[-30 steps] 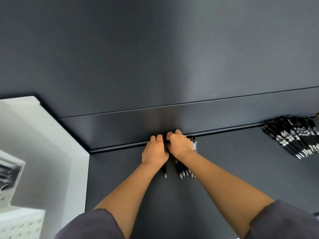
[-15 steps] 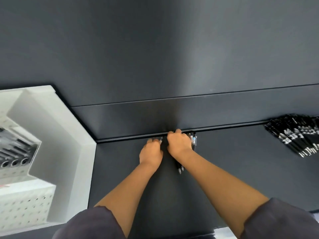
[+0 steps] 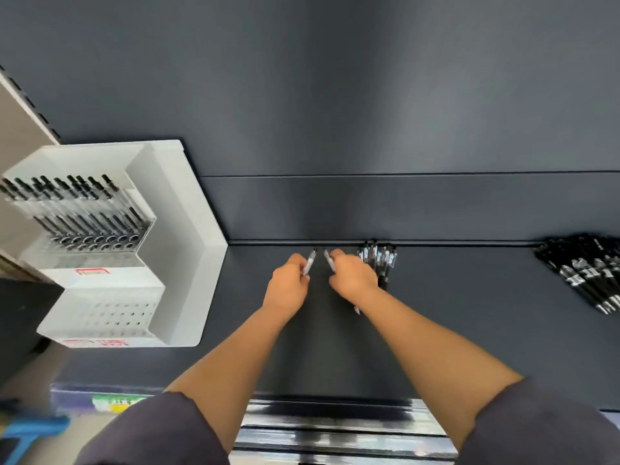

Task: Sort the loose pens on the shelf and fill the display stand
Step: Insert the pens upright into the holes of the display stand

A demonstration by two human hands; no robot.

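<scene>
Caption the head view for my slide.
Left hand and right hand each grip a pen at the shelf; pen bunch beside them, larger pile far right, display stand left.

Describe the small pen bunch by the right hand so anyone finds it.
On the dark shelf, look along its back edge, just right of the right hand. The small bunch lies there, far fewer pens than the big heap at the shelf's right end.

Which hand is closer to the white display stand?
Left. The left hand is right of the display stand; the right hand lies farther right, beyond it.
</scene>
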